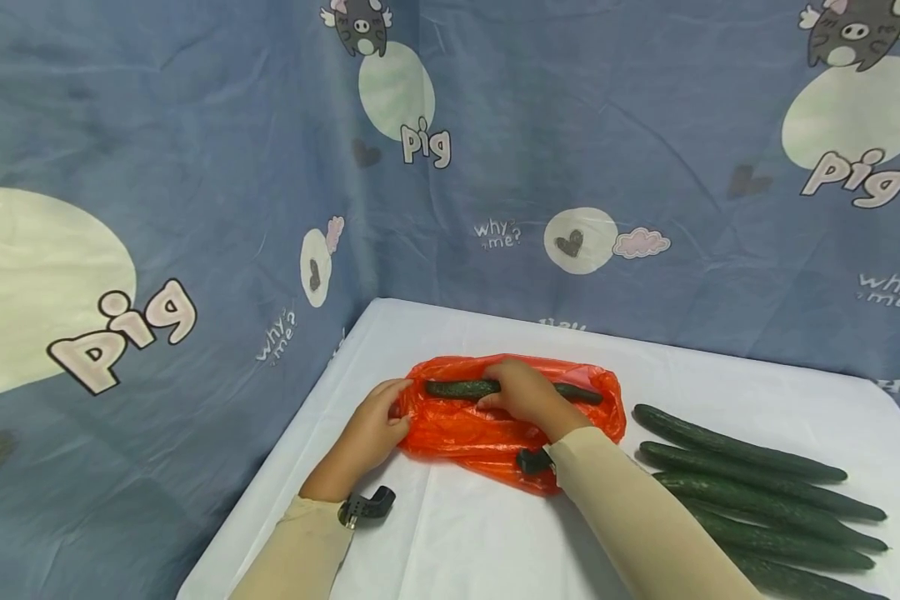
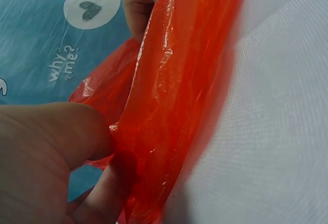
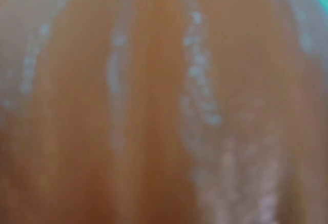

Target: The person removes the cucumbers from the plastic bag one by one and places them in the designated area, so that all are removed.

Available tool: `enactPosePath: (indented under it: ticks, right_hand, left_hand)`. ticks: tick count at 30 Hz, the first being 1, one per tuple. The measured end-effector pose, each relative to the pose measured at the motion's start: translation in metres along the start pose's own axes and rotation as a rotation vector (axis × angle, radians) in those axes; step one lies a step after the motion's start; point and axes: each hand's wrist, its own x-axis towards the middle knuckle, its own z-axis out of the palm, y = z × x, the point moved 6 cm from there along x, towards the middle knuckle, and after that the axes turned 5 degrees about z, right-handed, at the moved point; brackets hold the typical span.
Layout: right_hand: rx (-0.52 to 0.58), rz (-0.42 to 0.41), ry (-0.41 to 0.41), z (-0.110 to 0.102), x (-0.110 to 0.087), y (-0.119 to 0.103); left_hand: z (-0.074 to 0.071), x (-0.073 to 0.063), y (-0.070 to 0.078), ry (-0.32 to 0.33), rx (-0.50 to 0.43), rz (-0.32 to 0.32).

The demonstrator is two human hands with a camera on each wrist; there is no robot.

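Note:
A red plastic bag (image 1: 465,429) lies on the white table, its mouth spread around a dark green cucumber (image 1: 461,389). My right hand (image 1: 528,396) grips that cucumber near its middle, inside the bag's opening. At the bag's left end my left hand (image 1: 371,429) pinches the edge of the plastic. In the left wrist view the thumb and a finger of the left hand (image 2: 97,152) close on the thin red film of the bag (image 2: 169,96). Blurred plastic fills the right wrist view, so the right fingers are hidden there.
Several cucumbers (image 1: 742,446) lie side by side on the right of the white table (image 1: 420,533). A blue printed cloth (image 1: 645,150) hangs behind the table and along its left side.

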Motion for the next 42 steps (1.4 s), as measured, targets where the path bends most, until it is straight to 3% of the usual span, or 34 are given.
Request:
enactPosePath:
  ticks: [9, 20, 30, 42]
  right_hand:
    - [-0.03, -0.001, -0.013, -0.008, -0.009, -0.006]
    - [0.013, -0.024, -0.019, -0.021, -0.019, -0.012]
    - [0.035, -0.015, -0.04, -0.028, -0.035, -0.015]
    - [0.011, -0.049, 0.037, -0.039, -0.062, -0.034]
  left_hand:
    - [0.0, -0.001, 0.001, -0.003, 0.003, -0.004]
    - [-0.002, 0.002, 0.002, -0.005, 0.021, -0.006]
    - [0.004, 0.0, -0.001, -0.017, 0.006, -0.016]
    - [0.004, 0.0, -0.001, -0.024, 0.02, 0.004]
